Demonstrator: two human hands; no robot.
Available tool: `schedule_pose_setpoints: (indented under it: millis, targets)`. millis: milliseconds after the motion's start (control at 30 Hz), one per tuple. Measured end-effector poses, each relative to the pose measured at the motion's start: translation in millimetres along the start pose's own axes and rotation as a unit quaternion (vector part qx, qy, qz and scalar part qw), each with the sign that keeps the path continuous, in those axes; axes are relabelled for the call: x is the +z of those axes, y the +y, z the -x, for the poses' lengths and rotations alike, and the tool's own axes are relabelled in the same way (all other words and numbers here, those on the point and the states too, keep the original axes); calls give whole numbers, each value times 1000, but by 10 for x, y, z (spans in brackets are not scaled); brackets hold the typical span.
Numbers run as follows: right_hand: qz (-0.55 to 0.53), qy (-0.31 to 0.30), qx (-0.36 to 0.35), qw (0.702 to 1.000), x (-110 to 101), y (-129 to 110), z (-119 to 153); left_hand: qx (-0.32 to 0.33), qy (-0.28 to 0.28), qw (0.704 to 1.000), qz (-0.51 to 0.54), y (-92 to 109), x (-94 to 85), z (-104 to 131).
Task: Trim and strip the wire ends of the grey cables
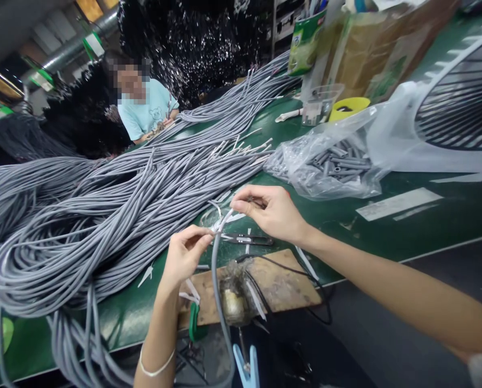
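Observation:
A grey cable (215,269) rises from below the table edge, its stripped whitish end (225,216) held up between my hands. My right hand (275,213) pinches the tip of that end between thumb and fingers. From the other side, my left hand (186,252) is closed in a pinch at a white strip beside the cable, where the grey jacket stops. Whether its fingertips grip the strip or the cable too is hard to tell. Black-handled thread snips (249,239) lie on the table just behind the cable, below my right hand.
Long bundles of grey cables (115,215) cover the left. A plastic bag of short grey tubes (337,164), yellow tape roll (349,108) and fan (459,102) stand right. A wooden board (293,285) and blue clip (246,366) are near me. A person (147,108) sits across.

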State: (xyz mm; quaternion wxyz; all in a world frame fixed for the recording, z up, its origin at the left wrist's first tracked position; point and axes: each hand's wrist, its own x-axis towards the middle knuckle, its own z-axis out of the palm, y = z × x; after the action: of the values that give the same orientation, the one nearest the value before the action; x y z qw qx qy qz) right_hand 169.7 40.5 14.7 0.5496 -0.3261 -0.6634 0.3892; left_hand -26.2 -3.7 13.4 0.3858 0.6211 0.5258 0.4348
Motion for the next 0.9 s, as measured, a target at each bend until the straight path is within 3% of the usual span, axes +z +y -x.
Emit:
schedule_pose_setpoints:
  millis: [100, 267, 433, 533, 633, 700, 833, 900]
  targets:
    - [19, 33, -46, 998, 22, -26, 34, 7, 50, 998, -46, 32, -75, -28]
    - [65, 92, -104, 988, 68, -38, 66, -39, 142, 982, -121, 48, -122, -63]
    - [48, 176, -122, 976, -57, 12, -46, -120, 282, 899, -313, 1, -353, -75]
    - [35, 200, -122, 972, -146, 22, -139, -117, 305, 877, -353, 57, -498, -72]
    - [52, 168, -143, 974, -143, -22, -210, -85, 277, 882, -373, 161, -488, -61]
    - [66, 138, -159, 975, -102, -75, -250, -55, 202, 912, -353, 232, -404, -52]
    - [107, 63, -173, 977, -14, -147, -335, 4, 3, 981, -193, 344, -164, -92]
    - [126, 34, -180, 975, 16, -137, -363, 32, 3, 993, -115, 377, -29, -154]
